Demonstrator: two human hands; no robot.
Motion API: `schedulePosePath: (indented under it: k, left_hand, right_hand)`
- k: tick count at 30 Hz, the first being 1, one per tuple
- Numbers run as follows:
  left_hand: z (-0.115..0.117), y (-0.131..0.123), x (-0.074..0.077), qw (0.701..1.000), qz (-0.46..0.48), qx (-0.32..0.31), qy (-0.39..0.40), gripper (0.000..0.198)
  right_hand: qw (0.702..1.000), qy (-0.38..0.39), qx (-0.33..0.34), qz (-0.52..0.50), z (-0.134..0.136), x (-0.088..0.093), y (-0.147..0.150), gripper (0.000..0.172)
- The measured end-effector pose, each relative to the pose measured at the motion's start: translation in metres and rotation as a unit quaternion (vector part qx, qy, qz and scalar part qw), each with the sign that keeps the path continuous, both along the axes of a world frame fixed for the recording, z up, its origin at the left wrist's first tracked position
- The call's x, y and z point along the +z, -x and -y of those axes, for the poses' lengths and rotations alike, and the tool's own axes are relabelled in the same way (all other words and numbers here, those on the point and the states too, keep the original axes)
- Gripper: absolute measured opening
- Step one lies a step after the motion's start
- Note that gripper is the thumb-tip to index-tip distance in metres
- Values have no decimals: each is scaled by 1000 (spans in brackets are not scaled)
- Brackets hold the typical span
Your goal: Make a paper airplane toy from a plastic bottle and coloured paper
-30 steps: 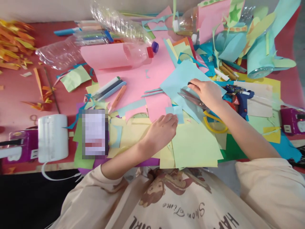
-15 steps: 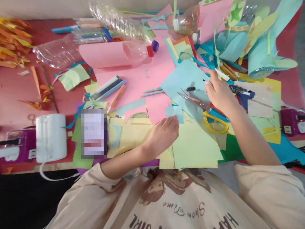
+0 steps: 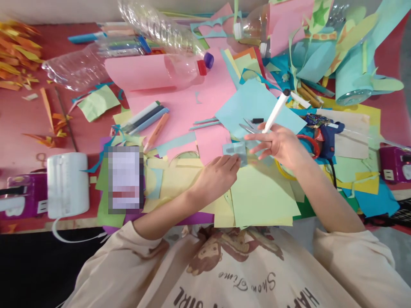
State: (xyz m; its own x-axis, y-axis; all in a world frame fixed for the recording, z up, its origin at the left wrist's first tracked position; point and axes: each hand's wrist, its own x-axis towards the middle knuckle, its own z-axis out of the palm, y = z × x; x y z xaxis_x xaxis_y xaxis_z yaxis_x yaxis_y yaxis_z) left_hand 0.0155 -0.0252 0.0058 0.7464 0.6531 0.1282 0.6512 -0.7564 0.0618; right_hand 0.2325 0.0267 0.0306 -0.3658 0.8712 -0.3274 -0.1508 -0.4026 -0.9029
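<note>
My left hand [image 3: 221, 173] is closed, its fingertips pinching the lower edge of a small light blue paper piece [image 3: 231, 149] over the yellow and pink sheets. In my right hand [image 3: 279, 145] a white marker [image 3: 276, 112] is gripped near its lower end, with its black end pointing up and away. The other fingers of that hand are spread toward the small paper. Scissors with yellow handles [image 3: 284, 171] lie partly hidden beneath the right hand. A black marker cap [image 3: 257, 120] rests on a larger light blue sheet [image 3: 244, 102] just beyond the blades.
Plastic bottles [image 3: 186, 70] and several markers [image 3: 146, 117] lie further back. At the right are a blue glue gun [image 3: 329, 139] and a blue paper-covered bottle [image 3: 353, 81]. A phone-like device [image 3: 126, 179] and a white box [image 3: 68, 185] sit at left.
My right hand has moved left and nearer with the marker, which now points upward at its black end. Red scissor handles and the glue gun are uncovered. My left hand has barely moved.
</note>
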Motion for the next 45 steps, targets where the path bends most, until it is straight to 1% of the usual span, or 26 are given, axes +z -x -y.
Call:
schedulePosePath:
  k: [1, 4, 7, 11, 14, 16, 20, 21, 24, 26, 29, 32, 35, 39, 45]
  left_hand:
    - [0, 0, -1, 1000, 6, 1, -7, 30]
    - [-1, -1, -3, 1000, 21, 1, -16, 30]
    - [-2, 0, -5, 999, 23, -1, -23, 28]
    - [-3, 2, -5, 998, 16, -5, -55, 25]
    - [-3, 2, -4, 998, 19, -9, -54, 24]
    - [-2, 2, -4, 999, 17, -10, -44, 25]
    - [-1, 3, -4, 999, 17, -6, -33, 29]
    - [-1, 3, -4, 999, 18, -5, -34, 30]
    - [0, 3, -4, 999, 14, -5, -33, 32]
    - [0, 2, -3, 1000, 6, -4, -26, 32]
    - [1, 2, -3, 1000, 3, -3, -18, 32]
    - [1, 2, -4, 1000, 11, 2, -29, 30]
    - [1, 2, -6, 999, 13, 8, -33, 28]
    - [1, 2, -5, 1000, 14, 11, -21, 28]
    - [0, 2, -3, 999, 19, 14, -28, 26]
  right_hand:
    - [1000, -2, -6, -2, 2, -3, 5, 31]
    - [998, -44, -29, 18, 11, -13, 21, 31]
    - [995, -87, -14, 49, 17, -24, 33, 30]
    - [985, -141, -7, 104, 17, -34, 38, 31]
    - [975, -175, -27, 135, 14, -37, 38, 31]
    - [975, -176, -38, 132, 12, -38, 36, 33]
    - [985, -131, -50, 98, 7, -37, 30, 49]
    - [986, -127, -58, 94, 6, -36, 28, 50]
    - [980, -149, -70, 109, 3, -32, 20, 40]
    - [975, -169, -47, 135, 2, -31, 17, 34]
    - [971, -178, 8, 157, 2, -29, 16, 28]
    - [972, -170, 27, 162, 4, -29, 16, 26]
    - [974, -156, 23, 159, 6, -29, 17, 28]
    - [974, -161, 10, 161, 7, -29, 15, 28]
    - [974, -163, -39, 152, 9, -28, 17, 26]
